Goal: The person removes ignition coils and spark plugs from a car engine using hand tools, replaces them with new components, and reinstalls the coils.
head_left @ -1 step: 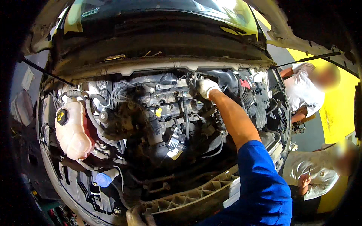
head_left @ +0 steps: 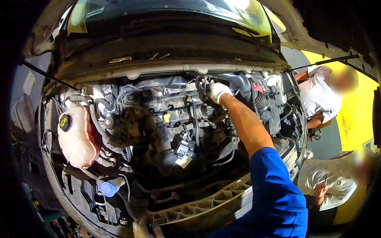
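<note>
Stretches the white-gloved right hand point(head_left: 218, 92) across the grey metal engine point(head_left: 178, 104) in mid-view, reaching its rear beside a curved black plastic duct point(head_left: 239, 85); with fingertips hidden, cannot tell any grip. Keeps the dim, seemingly gloved left hand point(head_left: 143, 229) near the ribbed tan crossbeam point(head_left: 194, 211), perhaps for support; cannot tell if open or closed.

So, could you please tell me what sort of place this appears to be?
Probably a vehicle repair workshop: there is an exposed engine, a pale plastic tank beside it, and a gloved right hand at the engine.

Right arm point(head_left: 250, 127) outstretched, grip point(head_left: 218, 92) white-gloved
</note>
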Action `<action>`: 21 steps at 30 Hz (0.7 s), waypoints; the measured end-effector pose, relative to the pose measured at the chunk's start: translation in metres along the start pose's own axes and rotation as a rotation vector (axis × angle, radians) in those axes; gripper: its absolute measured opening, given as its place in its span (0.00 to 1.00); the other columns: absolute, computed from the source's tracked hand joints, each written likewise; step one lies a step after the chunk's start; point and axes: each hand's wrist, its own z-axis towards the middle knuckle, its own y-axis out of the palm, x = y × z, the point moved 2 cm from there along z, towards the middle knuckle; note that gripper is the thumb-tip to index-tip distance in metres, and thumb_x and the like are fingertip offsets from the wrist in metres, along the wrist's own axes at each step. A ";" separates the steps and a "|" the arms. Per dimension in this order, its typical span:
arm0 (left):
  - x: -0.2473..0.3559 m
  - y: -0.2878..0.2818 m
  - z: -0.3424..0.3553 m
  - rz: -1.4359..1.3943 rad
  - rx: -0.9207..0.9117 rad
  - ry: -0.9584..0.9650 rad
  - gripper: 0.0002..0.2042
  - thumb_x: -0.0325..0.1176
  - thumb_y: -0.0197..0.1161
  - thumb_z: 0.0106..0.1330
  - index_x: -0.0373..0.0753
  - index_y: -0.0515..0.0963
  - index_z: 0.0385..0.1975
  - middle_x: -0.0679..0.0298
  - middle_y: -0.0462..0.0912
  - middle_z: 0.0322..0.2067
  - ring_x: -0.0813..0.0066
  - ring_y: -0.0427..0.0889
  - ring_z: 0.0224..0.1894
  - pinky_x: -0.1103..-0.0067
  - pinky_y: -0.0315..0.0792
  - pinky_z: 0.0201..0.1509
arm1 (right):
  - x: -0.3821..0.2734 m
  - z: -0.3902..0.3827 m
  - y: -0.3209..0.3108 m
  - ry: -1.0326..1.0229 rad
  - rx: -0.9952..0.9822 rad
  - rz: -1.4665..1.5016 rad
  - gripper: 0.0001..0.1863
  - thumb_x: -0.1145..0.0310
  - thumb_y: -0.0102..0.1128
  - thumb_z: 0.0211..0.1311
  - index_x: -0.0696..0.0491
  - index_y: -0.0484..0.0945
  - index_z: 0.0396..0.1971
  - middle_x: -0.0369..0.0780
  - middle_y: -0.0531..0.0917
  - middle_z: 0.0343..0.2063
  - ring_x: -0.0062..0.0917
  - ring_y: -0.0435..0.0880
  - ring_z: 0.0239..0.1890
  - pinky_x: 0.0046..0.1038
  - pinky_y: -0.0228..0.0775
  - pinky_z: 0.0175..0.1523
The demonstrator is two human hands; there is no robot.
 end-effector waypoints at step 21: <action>-0.014 0.001 -0.011 -0.173 0.214 0.148 0.12 0.29 0.60 0.67 0.33 0.77 0.48 0.49 0.81 0.40 0.51 0.82 0.41 0.65 0.77 0.47 | -0.017 -0.129 -0.114 -0.314 -0.031 -0.165 0.20 0.55 0.59 0.62 0.52 0.83 0.48 0.51 0.85 0.45 0.46 0.83 0.50 0.42 0.74 0.55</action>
